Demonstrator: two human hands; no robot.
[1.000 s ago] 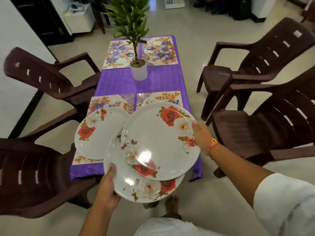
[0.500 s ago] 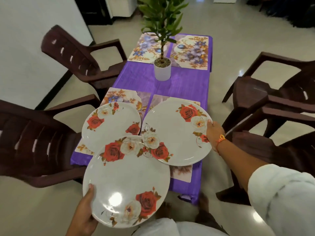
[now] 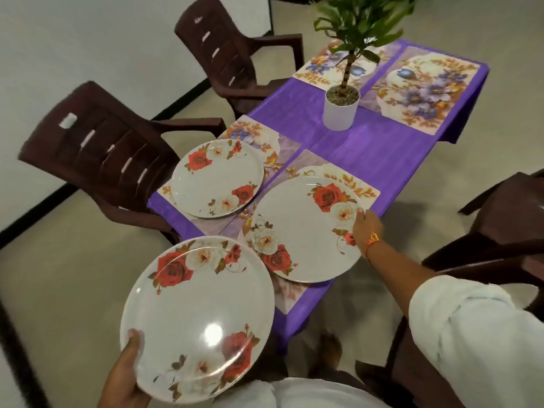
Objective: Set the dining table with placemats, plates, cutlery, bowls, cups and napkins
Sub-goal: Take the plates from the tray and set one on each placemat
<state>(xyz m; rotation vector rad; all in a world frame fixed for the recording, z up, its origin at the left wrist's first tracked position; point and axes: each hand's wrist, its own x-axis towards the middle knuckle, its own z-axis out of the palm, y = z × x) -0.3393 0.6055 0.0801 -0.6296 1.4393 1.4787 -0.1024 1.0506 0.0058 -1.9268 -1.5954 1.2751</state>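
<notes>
Clearances, as I read them: two far floral placemats point(image 3: 424, 92) lie bare; purple tablecloth point(image 3: 382, 142) open mid-table. Obstructions: white-potted leafy plant point(image 3: 341, 108) centrally; brown plastic armchairs point(image 3: 97, 160) flanking, possibly touching the cloth's left edge.

Brown plastic chairs point(image 3: 112, 160), white wall point(image 3: 88, 48), glossy beige floor point(image 3: 73, 260)

Soft indoor light; glare on held plate point(image 3: 197, 319); edges blurred.
</notes>
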